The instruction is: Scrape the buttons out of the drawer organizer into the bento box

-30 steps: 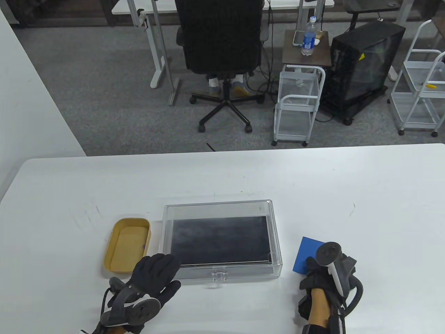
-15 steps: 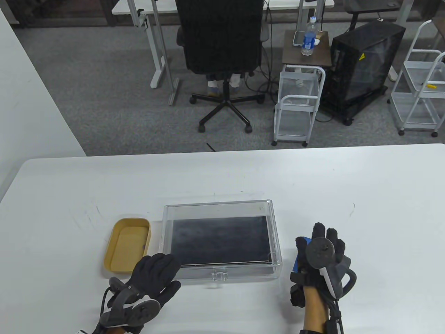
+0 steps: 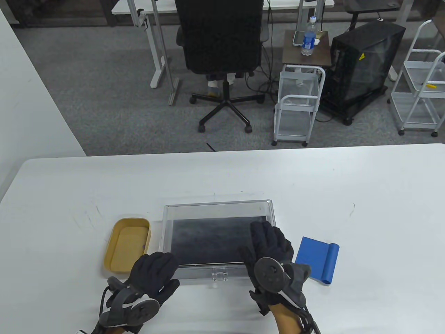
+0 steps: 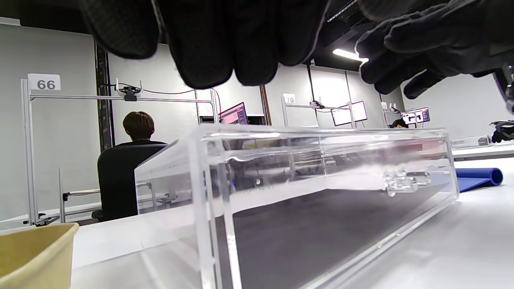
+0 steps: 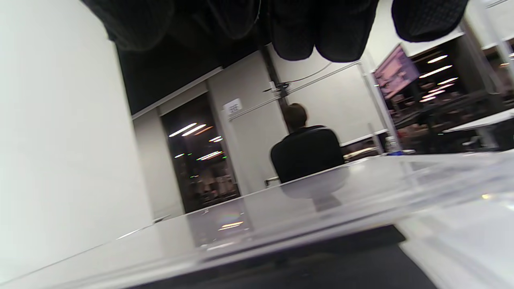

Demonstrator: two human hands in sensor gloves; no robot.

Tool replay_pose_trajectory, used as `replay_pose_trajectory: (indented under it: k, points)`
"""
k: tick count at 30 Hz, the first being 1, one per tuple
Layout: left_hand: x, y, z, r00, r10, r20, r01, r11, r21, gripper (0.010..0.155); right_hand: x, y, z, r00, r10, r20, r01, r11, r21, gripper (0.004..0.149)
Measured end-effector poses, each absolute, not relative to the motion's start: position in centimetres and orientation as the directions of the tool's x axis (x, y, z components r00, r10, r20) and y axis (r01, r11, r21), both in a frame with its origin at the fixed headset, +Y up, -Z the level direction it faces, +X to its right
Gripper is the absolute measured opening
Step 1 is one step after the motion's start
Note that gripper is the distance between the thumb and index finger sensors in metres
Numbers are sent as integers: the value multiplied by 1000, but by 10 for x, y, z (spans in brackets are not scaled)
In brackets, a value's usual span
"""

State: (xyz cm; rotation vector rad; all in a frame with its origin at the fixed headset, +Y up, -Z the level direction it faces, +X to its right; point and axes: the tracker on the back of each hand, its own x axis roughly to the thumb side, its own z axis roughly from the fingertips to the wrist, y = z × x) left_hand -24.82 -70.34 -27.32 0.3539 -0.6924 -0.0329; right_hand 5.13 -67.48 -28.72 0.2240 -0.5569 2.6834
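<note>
The clear drawer organizer [image 3: 219, 208] with a black lining lies closed at the table's middle front. The tan bento box [image 3: 127, 243] sits just to its left. A blue scraper [image 3: 318, 259] lies flat to its right. My left hand [image 3: 158, 268] is open, fingers spread at the organizer's front left corner; in the left wrist view its fingers [image 4: 213, 44] hang above the organizer [image 4: 321, 180]. My right hand [image 3: 269, 241] is open and empty over the organizer's right front part. No buttons show plainly.
The organizer's small clear handle [image 3: 219, 276] faces me between my hands. The left wrist view also shows the bento box's corner [image 4: 36, 253] and the scraper [image 4: 478, 176]. An office chair [image 3: 222, 52] and carts stand beyond the table's far edge.
My right hand has left the blue scraper on the table and moved left over the organizer's right front part. My left hand has stayed in place.
</note>
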Motion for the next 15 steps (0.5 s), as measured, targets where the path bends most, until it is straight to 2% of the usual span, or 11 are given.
replay_pose_trajectory:
  k: [8,15]
  points:
    - [-249,-702,-273,770,-167,615,-80,932,354,62,1,-686,-275,-882,259,393,-371,-896,-244,71]
    - [-250,-702,-273,774,-178,607,-73,928,366,62,-19,-699,-273,-868,197,455,-302,-938,-170,72]
